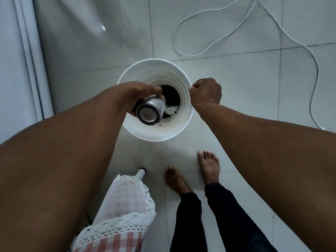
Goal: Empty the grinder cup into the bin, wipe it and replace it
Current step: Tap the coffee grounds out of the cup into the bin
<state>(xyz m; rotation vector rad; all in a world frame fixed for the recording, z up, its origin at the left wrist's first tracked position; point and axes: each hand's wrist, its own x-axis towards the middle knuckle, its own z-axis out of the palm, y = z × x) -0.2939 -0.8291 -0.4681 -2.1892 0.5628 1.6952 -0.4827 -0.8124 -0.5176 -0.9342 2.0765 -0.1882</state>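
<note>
We are at the emptying step: our left hand [140, 93] grasps the metal grinder cup [151, 110] around its side and holds it tipped over the white bin [156, 135], its base turned toward us and its mouth pointing down into the bin. Dark grounds and some pale flecks already lie at the bottom, so the cup looks largely emptied, though we cannot see inside it. Our right hand [206, 92] is clenched on the bin's right rim. Wiping the cup and putting it back are, we judge, yet to be done.
</note>
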